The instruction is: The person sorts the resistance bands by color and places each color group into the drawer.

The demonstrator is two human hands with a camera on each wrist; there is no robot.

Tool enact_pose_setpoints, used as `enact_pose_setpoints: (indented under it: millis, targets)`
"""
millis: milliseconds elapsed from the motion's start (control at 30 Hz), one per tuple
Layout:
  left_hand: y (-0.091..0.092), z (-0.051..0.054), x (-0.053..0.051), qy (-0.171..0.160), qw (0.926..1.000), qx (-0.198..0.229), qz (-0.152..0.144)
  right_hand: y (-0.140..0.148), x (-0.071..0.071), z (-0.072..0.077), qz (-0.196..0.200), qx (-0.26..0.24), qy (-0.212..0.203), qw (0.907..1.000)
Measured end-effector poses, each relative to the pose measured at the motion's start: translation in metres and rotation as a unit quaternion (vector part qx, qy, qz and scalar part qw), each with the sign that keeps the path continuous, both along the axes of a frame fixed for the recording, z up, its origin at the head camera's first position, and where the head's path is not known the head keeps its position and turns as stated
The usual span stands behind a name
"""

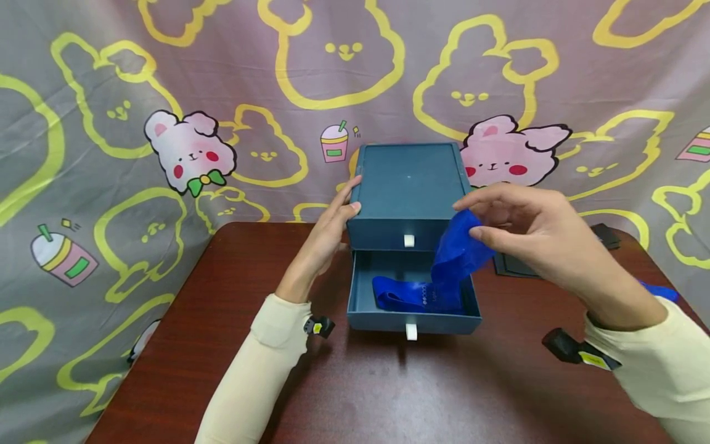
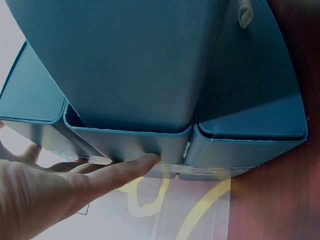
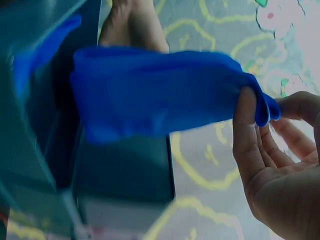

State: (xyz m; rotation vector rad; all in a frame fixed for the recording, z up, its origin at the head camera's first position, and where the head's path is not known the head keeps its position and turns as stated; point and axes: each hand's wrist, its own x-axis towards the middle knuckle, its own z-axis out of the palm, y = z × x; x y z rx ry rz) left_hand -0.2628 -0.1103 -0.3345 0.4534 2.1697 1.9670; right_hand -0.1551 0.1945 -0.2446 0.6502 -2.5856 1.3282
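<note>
A blue-grey drawer box [image 1: 410, 185] stands on the table, its lower drawer [image 1: 413, 322] pulled out and its upper one closed. My left hand [image 1: 327, 237] rests against the box's left side, fingers extended; in the left wrist view the thumb [image 2: 135, 167] touches the side wall. Above the open drawer, my right hand [image 1: 524, 222] pinches a blue stretch band [image 1: 463, 243] between thumb and fingers. Part of the blue band material lies folded in the drawer, with faint pale print on it. The right wrist view shows the pinched end of the band [image 3: 160, 95] hanging from the fingertips.
Dark flat pieces [image 1: 516, 265] lie to the right of the box, and a small black item [image 1: 606, 236] sits near the table's right edge. Something blue [image 1: 660, 291] shows partly behind the right wrist. A patterned cloth [image 1: 249, 123] hangs behind the brown table [image 1: 233, 296].
</note>
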Motion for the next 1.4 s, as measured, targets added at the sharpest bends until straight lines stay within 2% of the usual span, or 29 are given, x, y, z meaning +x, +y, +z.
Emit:
enact_pose_setpoints:
  millis: [200,300,467,600,767,1000,1133,1400]
  targets:
    - [0.000,0.000,0.000,-0.002,1.0000,-0.006,0.005,-0.040,-0.006,-0.002,0.064,-0.014,0.005,0.9978]
    - [0.000,0.000,-0.001,-0.003,1.0000,-0.008,0.003,-0.059,-0.009,-0.005,0.086,-0.030,-0.007,0.9958]
    - [0.000,0.001,-0.001,0.000,1.0000,-0.008,-0.003,-0.080,-0.015,-0.013,0.094,-0.061,-0.027,0.9934]
    - [0.001,0.002,0.001,0.005,0.9999,-0.016,-0.003,-0.083,-0.015,-0.028,0.082,-0.062,-0.057,0.9931]
    - [0.001,0.001,0.000,0.007,0.9999,-0.014,-0.004,-0.074,-0.013,-0.052,0.053,-0.021,-0.077,0.9954]
    - [0.000,0.000,0.001,0.003,1.0000,-0.003,-0.001,-0.055,-0.011,-0.072,0.000,0.018,-0.073,0.9971]
    - [0.000,-0.001,0.001,0.004,1.0000,-0.007,0.002,-0.047,-0.009,-0.080,-0.019,0.048,-0.055,0.9972]
    - [0.000,-0.001,0.001,0.013,0.9998,-0.012,0.004,-0.038,-0.009,-0.087,-0.045,0.116,-0.029,0.9918]
